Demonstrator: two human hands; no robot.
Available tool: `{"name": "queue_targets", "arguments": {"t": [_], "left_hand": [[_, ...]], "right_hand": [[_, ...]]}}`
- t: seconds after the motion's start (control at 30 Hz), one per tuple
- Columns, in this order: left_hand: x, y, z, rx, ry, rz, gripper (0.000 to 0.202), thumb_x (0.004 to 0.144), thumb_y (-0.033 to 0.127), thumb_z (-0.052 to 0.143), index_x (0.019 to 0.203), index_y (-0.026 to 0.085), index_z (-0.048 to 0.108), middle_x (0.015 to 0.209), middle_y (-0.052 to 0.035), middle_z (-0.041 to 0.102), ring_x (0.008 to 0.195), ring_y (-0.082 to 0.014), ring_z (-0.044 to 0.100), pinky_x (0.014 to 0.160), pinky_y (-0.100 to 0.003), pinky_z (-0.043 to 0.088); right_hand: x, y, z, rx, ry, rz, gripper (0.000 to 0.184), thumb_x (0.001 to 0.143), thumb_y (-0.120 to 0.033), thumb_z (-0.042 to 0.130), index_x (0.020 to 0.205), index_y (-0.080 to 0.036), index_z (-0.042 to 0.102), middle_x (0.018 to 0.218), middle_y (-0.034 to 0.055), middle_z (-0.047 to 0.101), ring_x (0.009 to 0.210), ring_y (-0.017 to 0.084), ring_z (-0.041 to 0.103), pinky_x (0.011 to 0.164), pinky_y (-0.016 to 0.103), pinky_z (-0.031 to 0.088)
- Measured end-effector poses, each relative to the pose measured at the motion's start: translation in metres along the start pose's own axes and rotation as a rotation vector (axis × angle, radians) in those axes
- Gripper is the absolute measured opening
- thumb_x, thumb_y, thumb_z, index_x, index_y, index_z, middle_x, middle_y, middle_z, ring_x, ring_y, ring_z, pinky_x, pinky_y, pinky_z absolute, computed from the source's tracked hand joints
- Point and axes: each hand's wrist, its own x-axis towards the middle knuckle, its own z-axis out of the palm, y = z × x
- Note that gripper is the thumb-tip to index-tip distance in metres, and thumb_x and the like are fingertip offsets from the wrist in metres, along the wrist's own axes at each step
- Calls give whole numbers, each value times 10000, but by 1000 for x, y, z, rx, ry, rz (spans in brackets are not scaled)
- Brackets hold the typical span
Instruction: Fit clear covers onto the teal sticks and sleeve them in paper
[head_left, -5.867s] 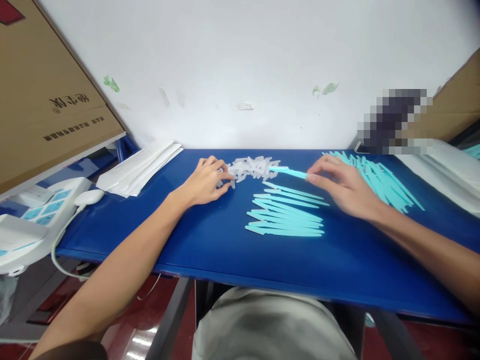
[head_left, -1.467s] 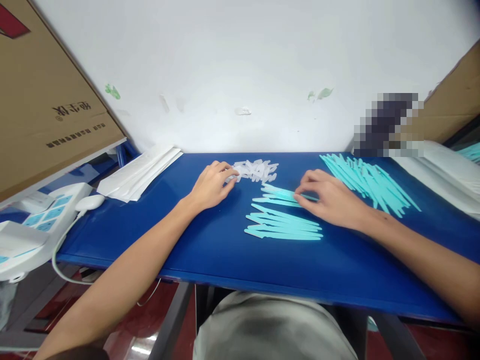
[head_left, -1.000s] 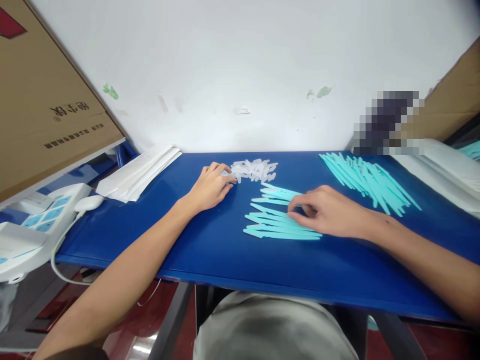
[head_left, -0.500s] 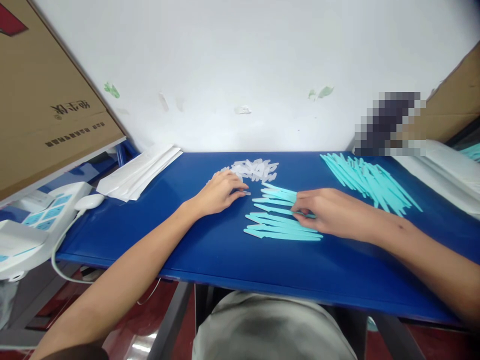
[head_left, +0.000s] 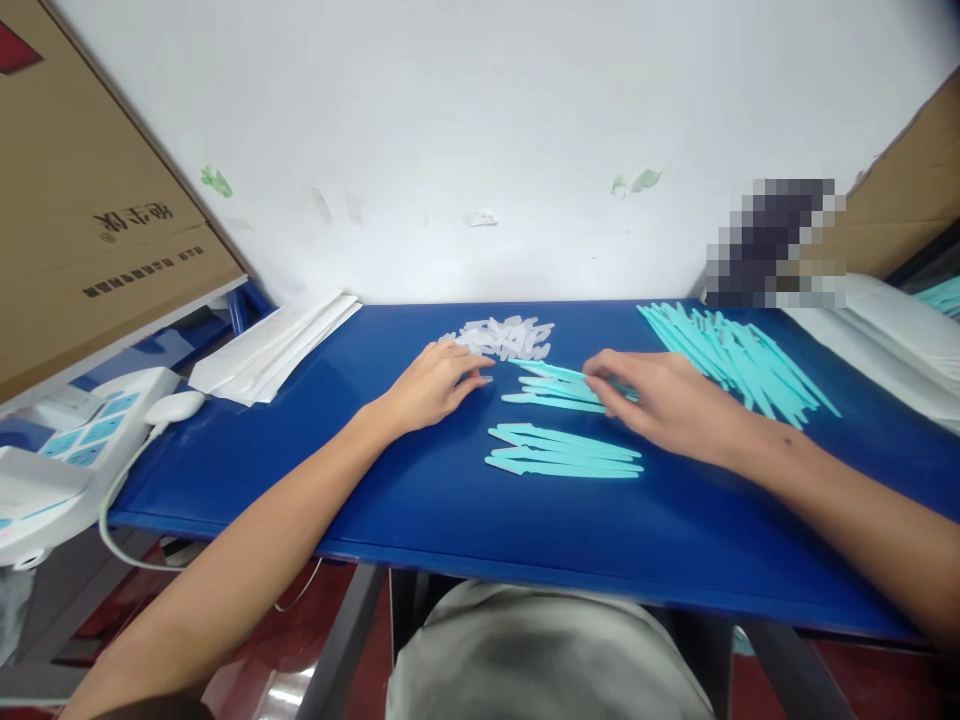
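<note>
My left hand [head_left: 435, 382] rests on the blue table top [head_left: 420, 480], its fingers pinched on a small clear plastic cap just in front of the heap of clear caps [head_left: 504, 338]. My right hand [head_left: 660, 402] is curled over the upper teal plastic sticks [head_left: 551, 385], fingers closed on one of them. A separate row of teal sticks [head_left: 564, 452] lies flat nearer to me, untouched. The big pile of teal sticks [head_left: 731, 358] lies at the back right.
A stack of white paper pouches [head_left: 274, 340] lies at the back left. A white device with blue labels [head_left: 52, 465] and a cabled white handpiece [head_left: 174, 407] sit left of the table. Cardboard boxes [head_left: 97, 190] lean on both sides; white bags [head_left: 892, 345] lie at right.
My right hand slid toward me over the laid-out sticks, then back up to the upper ones. My left hand left the cap heap and moved right with a cap.
</note>
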Motion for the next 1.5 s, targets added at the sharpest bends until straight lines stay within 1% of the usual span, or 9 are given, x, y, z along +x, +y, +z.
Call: {"name": "queue_targets", "arguments": {"t": [0.2, 0.37, 0.73, 0.87, 0.97, 1.1, 1.2, 1.33, 1.5], "left_hand": [[2, 7, -2, -204, 249, 20, 251, 1002, 195, 530, 1215, 156, 658, 985, -70, 733, 852, -160, 697, 816, -307, 556], [3, 16, 0, -374, 309, -14, 151, 959, 167, 601, 1092, 163, 671, 998, -58, 745, 868, -145, 705, 815, -276, 580], [7, 39, 3, -577, 412, -62, 81, 944, 254, 681, 966, 176, 676, 941, -41, 742, 857, -149, 697, 823, -288, 583], [10, 51, 8, -617, 369, -54, 124, 964, 295, 665, 950, 173, 678, 895, -52, 734, 829, -160, 688, 772, -290, 575], [10, 48, 9, -529, 330, -47, 151, 995, 309, 611, 1034, 177, 674, 971, -65, 738, 882, -173, 685, 816, -312, 568], [7, 22, 6, -100, 222, -32, 240, 1032, 288, 500, 1165, 196, 677, 1224, -108, 688, 1128, -257, 607, 1000, -447, 487], [0, 0, 1, 183, 79, -144, 321, 1019, 276, 473, 1245, 187, 683, 1403, -174, 555, 1266, -363, 484, 994, -554, 447], [-7, -14, -3, 279, -44, -231, 382, 1029, 298, 442, 1325, 220, 670, 1467, -204, 457, 1324, -414, 400, 988, -613, 415], [-6, -13, -1, 256, -76, -214, 419, 1046, 282, 412, 1414, 293, 611, 1500, -181, 432, 1329, -407, 385, 1000, -619, 397]], "right_hand": [[1, -2, 6, 5, 108, 68, 260, 1035, -356, 410, 996, -213, 623, 850, 40, 690, 683, 182, 594, 651, 315, 397], [1, -1, 5, -58, 158, 119, 297, 1036, -400, 415, 1019, -219, 650, 892, 51, 671, 754, 209, 603, 680, 341, 397], [2, -4, 7, -31, 222, -64, 234, 1040, -353, 447, 1060, -208, 630, 933, 66, 637, 832, 219, 596, 722, 343, 433], [1, -12, 9, -29, 231, -119, 224, 1041, -320, 440, 1046, -200, 629, 921, 77, 645, 826, 215, 602, 729, 334, 439], [0, -13, 8, -36, 165, -83, 229, 1033, -325, 443, 1052, -196, 631, 955, 83, 675, 754, 196, 606, 672, 326, 430], [0, -1, 9, -137, 54, 2, 231, 1016, -335, 450, 1010, -206, 641, 946, 66, 709, 740, 197, 627, 641, 327, 406], [1, 7, 11, -161, 4, 0, 239, 1004, -319, 453, 941, -208, 655, 887, 61, 710, 824, 223, 651, 655, 324, 411], [1, 5, 12, -169, 70, 17, 236, 973, -335, 501, 893, -222, 692, 885, 55, 724, 816, 218, 660, 607, 307, 390], [-2, -13, 9, -99, 198, 112, 222, 825, -442, 657, 819, -227, 715, 755, 23, 710, 610, 177, 613, 536, 299, 360]]}}
